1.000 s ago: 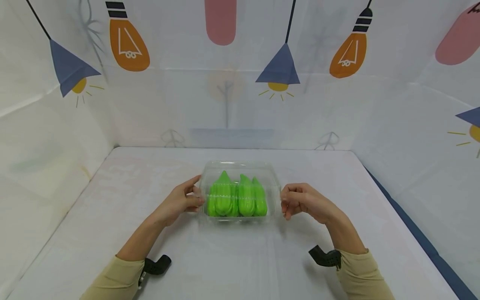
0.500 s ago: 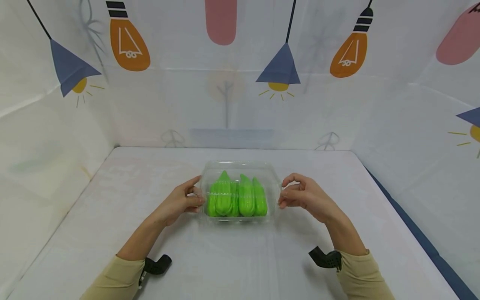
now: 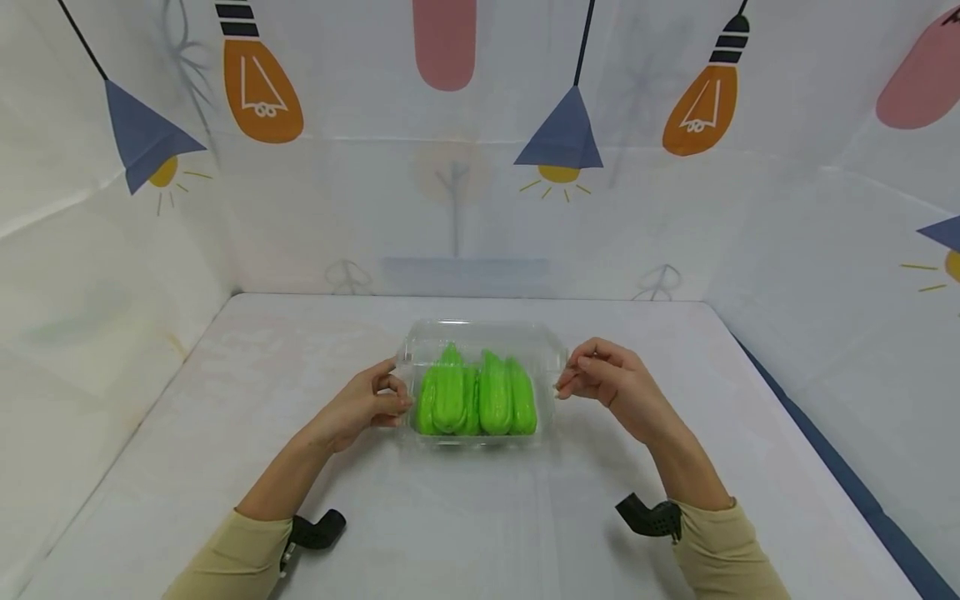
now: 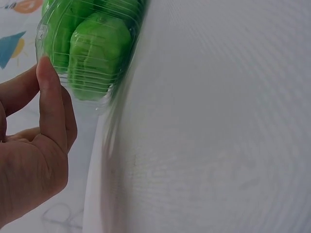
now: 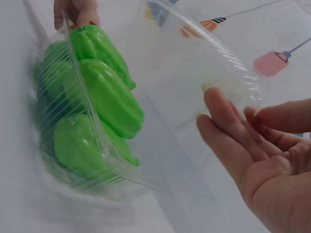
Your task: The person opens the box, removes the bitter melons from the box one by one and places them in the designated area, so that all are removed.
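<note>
A clear plastic clamshell box (image 3: pixel 480 440) lies on the white table with several bright green peppers (image 3: pixel 495 396) inside it. Its lid (image 5: pixel 175 73) is lifted at the front, leaning back on the far side, so the peppers show bare in the right wrist view. My left hand (image 3: pixel 363 404) holds the box's left edge, thumb (image 4: pixel 47 80) at the rim. On the other side, my right hand (image 3: pixel 611 383) pinches the lid's edge between thumb and forefinger, with the other fingers near the lid's face (image 5: pixel 226 116).
White table (image 3: pixel 480 525) runs in front of the box. A white cloth backdrop (image 3: pixel 337 208) printed with lamps and bulbs stands behind and along both sides. Each sleeved wrist carries a black camera (image 3: pixel 651 515), close above the table.
My right hand has moved up from beside the box's lower right corner and taken the lid's edge. The lid has come up off the base. My left hand stays at the left edge.
</note>
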Motion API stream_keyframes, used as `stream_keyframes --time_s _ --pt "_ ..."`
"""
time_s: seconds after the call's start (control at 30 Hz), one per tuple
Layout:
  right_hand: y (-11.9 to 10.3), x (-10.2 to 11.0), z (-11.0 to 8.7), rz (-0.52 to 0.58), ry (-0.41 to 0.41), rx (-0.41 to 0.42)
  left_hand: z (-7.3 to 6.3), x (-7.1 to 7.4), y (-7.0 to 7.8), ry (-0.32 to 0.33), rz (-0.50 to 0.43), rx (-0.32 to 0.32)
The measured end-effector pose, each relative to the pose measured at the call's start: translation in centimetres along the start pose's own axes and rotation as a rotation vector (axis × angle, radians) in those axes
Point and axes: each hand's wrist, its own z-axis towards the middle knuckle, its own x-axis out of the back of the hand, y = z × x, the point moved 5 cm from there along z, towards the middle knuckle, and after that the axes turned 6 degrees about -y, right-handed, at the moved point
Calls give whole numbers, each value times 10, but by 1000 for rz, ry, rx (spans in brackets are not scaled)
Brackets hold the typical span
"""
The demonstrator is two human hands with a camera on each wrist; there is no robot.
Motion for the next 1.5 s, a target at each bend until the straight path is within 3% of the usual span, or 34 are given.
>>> stream_keyframes --time_s 0.27,0.57,0.97,1.5 --pt "-6 -2 4 -45 168 156 -1 0 0 -16 -14 0" --pt "-3 2 11 -131 368 207 1 -2 0 -16 -21 2" --pt "7 10 20 -258 496 219 0 -2 -1 -13 -17 8" --pt "13 20 28 -378 562 182 -2 -5 2 -18 -13 11"
